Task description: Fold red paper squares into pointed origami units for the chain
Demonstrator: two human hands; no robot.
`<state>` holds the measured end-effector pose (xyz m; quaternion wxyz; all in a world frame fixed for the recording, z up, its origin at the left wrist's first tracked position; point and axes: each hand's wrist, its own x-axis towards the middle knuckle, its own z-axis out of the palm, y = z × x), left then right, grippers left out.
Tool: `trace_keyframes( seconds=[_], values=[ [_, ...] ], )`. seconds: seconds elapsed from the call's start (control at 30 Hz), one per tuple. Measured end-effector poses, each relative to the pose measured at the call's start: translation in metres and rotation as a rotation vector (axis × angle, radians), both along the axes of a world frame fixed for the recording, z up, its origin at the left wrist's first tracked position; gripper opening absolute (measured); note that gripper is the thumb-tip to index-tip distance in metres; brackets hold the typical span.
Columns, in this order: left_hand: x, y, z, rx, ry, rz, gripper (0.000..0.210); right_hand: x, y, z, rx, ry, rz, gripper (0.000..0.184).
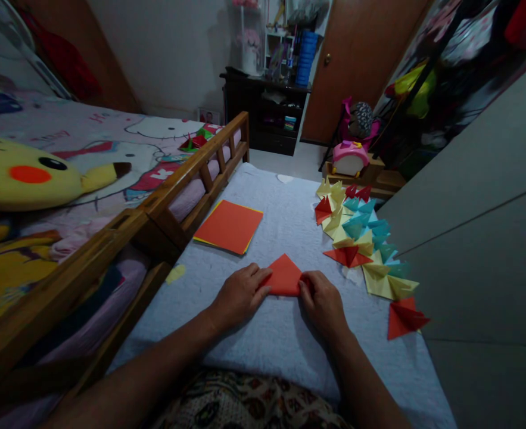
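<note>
A folded sheet of red origami paper (pixel 284 276) lies on the pale cloth in front of me, its pointed corner facing away. My left hand (pixel 241 292) pinches its left edge between thumb and fingers. At the opposite edge, my right hand (pixel 323 298) grips the same paper, with the fingers curled. Beyond my left hand rests a stack of square paper (pixel 230 226), orange-red on top with yellow showing beneath. Rows of folded paper pieces (pixel 354 223) in yellow, blue and red stand to the right. One red folded piece (pixel 405 319) sits nearest me on that side.
A wooden bed rail (pixel 191 185) runs along the left, with a yellow plush toy (pixel 25 173) on the bedding behind it. A pale cabinet (pixel 481 268) borders the right side. A dark shelf unit (pixel 263 113) and a pink toy (pixel 350 158) stand farther back.
</note>
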<state>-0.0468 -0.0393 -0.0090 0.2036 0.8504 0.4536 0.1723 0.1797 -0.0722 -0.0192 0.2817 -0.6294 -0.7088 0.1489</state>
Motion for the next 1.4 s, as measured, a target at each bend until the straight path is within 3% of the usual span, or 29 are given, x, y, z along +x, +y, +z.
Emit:
trace_keyframes(
  seconds=[0.2,0.5,0.7,1.4],
  values=[
    [-0.001,-0.004,0.003,-0.114,-0.052,-0.017,0.023,0.001,-0.001,-0.001,-0.017,-0.02,0.008,0.012],
    [0.004,-0.007,-0.011,0.094,0.127,0.013,0.022,0.0,0.001,-0.002,-0.006,-0.069,0.003,0.015],
    [0.006,-0.01,-0.009,0.185,0.145,0.001,0.021,-0.001,0.001,-0.003,-0.012,-0.098,-0.015,0.016],
    [0.01,-0.013,-0.01,0.194,0.224,0.012,0.032,0.002,0.004,-0.01,0.025,-0.065,0.07,0.018]
  ],
)
